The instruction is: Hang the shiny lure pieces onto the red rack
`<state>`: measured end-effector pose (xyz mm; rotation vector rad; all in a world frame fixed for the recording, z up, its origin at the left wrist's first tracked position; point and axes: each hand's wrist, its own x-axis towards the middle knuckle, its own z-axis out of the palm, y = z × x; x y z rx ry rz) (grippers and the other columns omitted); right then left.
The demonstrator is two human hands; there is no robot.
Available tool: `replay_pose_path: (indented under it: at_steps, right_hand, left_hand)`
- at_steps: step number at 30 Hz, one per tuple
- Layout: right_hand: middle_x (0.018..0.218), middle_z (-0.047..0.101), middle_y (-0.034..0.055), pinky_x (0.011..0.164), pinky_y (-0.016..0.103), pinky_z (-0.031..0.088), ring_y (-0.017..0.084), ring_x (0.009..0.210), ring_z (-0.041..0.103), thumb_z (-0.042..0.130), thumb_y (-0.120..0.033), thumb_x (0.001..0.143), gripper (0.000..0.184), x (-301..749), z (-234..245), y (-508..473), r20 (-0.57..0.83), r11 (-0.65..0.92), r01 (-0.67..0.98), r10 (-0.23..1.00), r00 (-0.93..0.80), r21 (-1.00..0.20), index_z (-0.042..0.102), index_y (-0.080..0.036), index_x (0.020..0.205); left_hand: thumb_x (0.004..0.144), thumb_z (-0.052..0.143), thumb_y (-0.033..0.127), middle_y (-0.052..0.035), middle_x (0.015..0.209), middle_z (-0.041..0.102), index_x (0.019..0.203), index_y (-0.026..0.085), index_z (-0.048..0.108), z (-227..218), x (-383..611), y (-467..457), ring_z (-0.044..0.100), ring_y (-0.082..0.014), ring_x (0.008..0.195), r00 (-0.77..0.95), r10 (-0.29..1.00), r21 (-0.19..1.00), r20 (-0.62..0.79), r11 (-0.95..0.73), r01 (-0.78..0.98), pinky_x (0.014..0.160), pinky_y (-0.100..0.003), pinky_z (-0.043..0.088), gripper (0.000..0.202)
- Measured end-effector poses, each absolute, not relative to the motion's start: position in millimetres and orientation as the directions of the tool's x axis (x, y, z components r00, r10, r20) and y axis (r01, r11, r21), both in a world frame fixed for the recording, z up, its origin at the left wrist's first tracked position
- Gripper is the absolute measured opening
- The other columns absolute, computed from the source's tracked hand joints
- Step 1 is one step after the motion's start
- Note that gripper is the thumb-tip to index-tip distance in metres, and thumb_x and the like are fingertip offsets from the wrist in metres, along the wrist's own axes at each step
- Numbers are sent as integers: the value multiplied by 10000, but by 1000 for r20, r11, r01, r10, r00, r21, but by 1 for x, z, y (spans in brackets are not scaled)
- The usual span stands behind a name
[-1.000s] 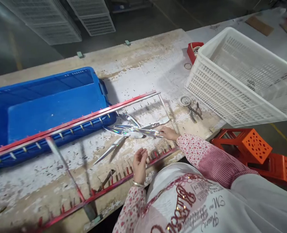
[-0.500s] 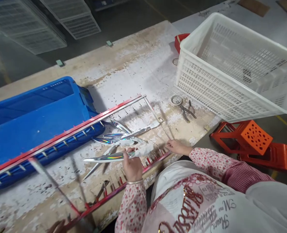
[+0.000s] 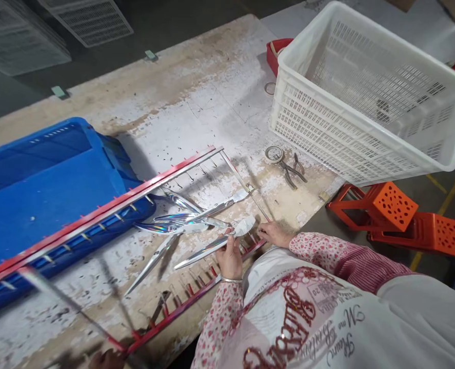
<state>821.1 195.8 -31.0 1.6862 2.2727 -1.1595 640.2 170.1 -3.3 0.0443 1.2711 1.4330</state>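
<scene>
My left hand (image 3: 230,259), with a bracelet at the wrist, is closed on a long shiny silver blade-shaped piece (image 3: 202,252) with a whitish end. It holds the piece slanted over the near side of a red and silver rack frame (image 3: 181,310). My right hand (image 3: 275,233) has its fingers curled at the rack's near right corner, beside the whitish end. Several similar shiny blade-shaped pieces (image 3: 179,225) lie overlapped inside the frame. Small hooks stick out along both long bars.
A blue crate (image 3: 58,184) stands under the rack's far left bar. Pliers (image 3: 291,174) and a round gauge-like object (image 3: 274,154) lie near a white basket (image 3: 312,123). Orange stools (image 3: 398,205) stand below the table's right edge. Another person's hand (image 3: 107,360) is at the rack's lower left.
My left hand has moved right and slightly up with the shiny piece, which now tilts more steeply, its whitish end nearer my right hand. The view has shifted slightly.
</scene>
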Motion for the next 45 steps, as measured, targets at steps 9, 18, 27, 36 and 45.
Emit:
replay_pose_path:
  at_steps: [9, 18, 27, 36, 45]
  right_hand:
    - [1019, 703, 98, 811, 269, 436, 184, 947, 652, 411, -251, 1010, 235, 817, -22, 198, -528, 233, 867, 713, -461, -441, 622, -158, 1053]
    - [1035, 706, 115, 746, 299, 450, 221, 914, 666, 338, -229, 1016, 280, 810, -2, 207, -617, 291, 880, 629, -472, -376, 608, -167, 1051]
    - [952, 722, 131, 697, 311, 477, 228, 851, 681, 427, -191, 972, 206, 807, 13, 223, -669, 346, 860, 540, -510, -376, 608, -152, 1062]
    - [896, 726, 134, 664, 296, 478, 231, 807, 690, 498, -118, 907, 181, 809, 7, 227, -630, 540, 727, 401, -666, -425, 672, -104, 956]
    - [1315, 580, 139, 975, 403, 451, 262, 1150, 569, 432, -178, 946, 408, 766, 72, 427, -265, 382, 847, 831, -490, -368, 555, -132, 1332]
  left_hand:
    - [598, 879, 333, -54, 1146, 671, 929, 237, 564, -14, 648, 159, 629, -215, 1134, -271, 673, 605, -689, 328, -725, 1033, -384, 481, 467]
    - [664, 819, 382, -119, 1219, 635, 982, 223, 525, -10, 651, 159, 607, -255, 1177, -291, 718, 688, -632, 346, -638, 1048, -448, 472, 461]
    - [654, 823, 355, -80, 1111, 674, 1002, 230, 581, 7, 656, 164, 622, -250, 1145, -340, 727, 737, -597, 330, -589, 1038, -431, 473, 441]
    - [668, 828, 401, -80, 996, 687, 1012, 165, 608, 9, 634, 193, 650, -204, 937, -216, 873, 888, -436, 379, -263, 898, -345, 495, 471]
    - [882, 554, 540, -3, 758, 498, 859, 203, 523, -11, 665, 243, 477, -163, 722, -183, 934, 951, -308, 305, -45, 716, -284, 392, 340]
